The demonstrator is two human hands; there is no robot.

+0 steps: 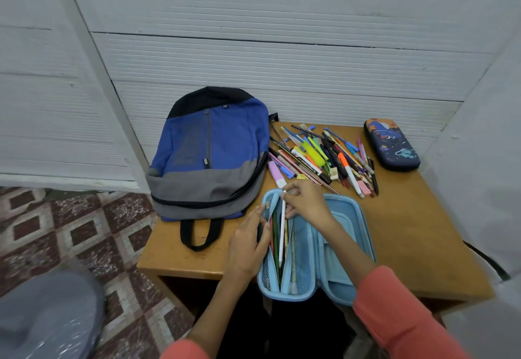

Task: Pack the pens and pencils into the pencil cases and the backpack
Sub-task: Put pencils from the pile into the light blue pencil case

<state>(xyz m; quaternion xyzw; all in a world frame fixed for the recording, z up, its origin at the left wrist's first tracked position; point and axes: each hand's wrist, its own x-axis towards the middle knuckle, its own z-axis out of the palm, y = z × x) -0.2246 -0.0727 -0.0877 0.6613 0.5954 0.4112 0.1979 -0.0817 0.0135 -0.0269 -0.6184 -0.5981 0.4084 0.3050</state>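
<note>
A light blue pencil case (342, 241) lies open at the table's front edge, with several pencils in its left mesh pocket. My right hand (306, 203) pinches the top end of a white pencil (282, 234) that lies lengthwise in that pocket. My left hand (248, 243) grips the case's left rim and holds the pocket apart. Behind the case lies a heap of pens, pencils and markers (321, 155). A blue, grey and black backpack (210, 152) lies flat at the table's left. A dark blue printed pencil case (392, 144) sits zipped at the far right.
The small wooden table (408, 231) stands against a white ribbed wall. Patterned red and white floor tiles lie to the left, with a blurred grey object (48, 316) at the bottom left. Erasers (365, 188) lie at the heap's near edge.
</note>
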